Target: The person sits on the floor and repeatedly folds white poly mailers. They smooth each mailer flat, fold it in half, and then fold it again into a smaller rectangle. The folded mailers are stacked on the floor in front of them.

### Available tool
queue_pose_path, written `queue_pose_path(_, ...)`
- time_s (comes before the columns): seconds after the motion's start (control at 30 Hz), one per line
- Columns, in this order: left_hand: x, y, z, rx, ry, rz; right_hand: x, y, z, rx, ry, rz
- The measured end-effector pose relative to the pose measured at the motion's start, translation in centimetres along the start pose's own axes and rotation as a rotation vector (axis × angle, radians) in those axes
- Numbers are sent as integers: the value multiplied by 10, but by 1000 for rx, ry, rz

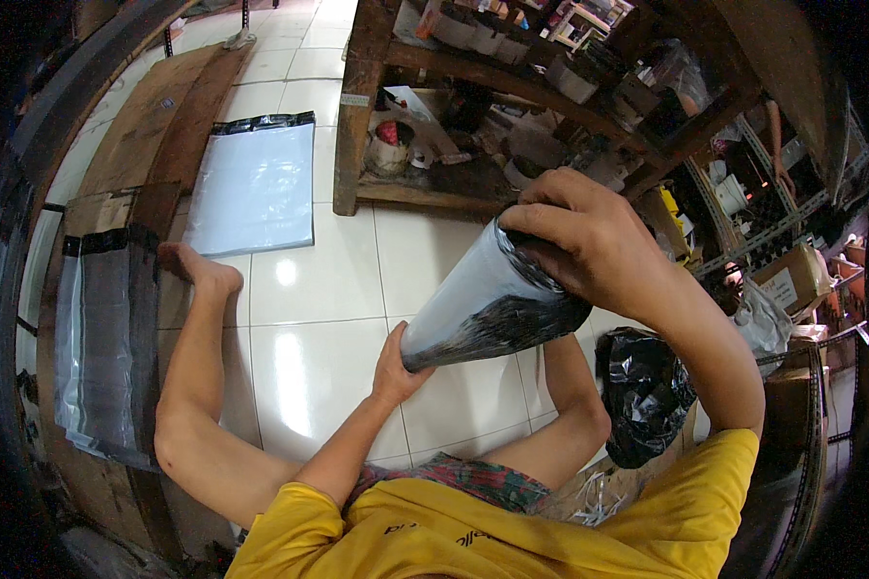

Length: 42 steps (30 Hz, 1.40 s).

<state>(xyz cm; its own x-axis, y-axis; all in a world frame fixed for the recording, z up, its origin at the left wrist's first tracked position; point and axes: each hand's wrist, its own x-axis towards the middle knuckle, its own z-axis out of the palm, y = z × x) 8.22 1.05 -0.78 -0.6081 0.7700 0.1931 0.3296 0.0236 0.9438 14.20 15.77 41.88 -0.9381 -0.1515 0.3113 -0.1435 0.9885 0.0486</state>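
I hold a rolled-up grey and black plastic mailer bag point(488, 304) slanted in front of me, above my lap. My right hand point(589, 241) grips its upper end from above, fingers wrapped around it. My left hand point(396, 362) cups its lower end from underneath. I sit on the white tiled floor point(328, 328) with my left leg point(198, 367) stretched forward and my bare foot near the boards.
A flat white mailer bag point(256, 183) lies on the floor ahead. Grey bags point(101, 338) rest on wooden boards at the left. A wooden shelf unit point(512, 106) with tape rolls and clutter stands ahead. A crumpled black plastic bag point(647, 391) and cardboard boxes point(792, 280) sit to my right.
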Motion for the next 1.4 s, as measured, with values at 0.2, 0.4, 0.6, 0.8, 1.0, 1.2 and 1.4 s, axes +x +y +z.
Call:
queue_pose_path(0.2,-3,13,0,27,40,-5,6,4,-6,-115,-137,-106)
queue_pose_path(0.4,-4,10,-1,-25,42,-20,8,-22,-28,-134,-284,-109)
queue_pose_path(0.6,-5,3,5,14,66,4,10,-12,-27,-87,-276,-60)
queue_pose_path(0.8,-5,2,3,28,69,5,19,-11,-37,-39,-397,-45)
queue_pose_path(1.0,-4,4,4,3,48,3,22,-20,-41,-180,-529,-135)
queue_pose_path(1.2,-12,3,0,2,34,19,26,-30,-31,-185,-644,53)
queue_pose_path(1.4,-21,8,7,-8,45,23,12,-21,-22,-75,-663,153)
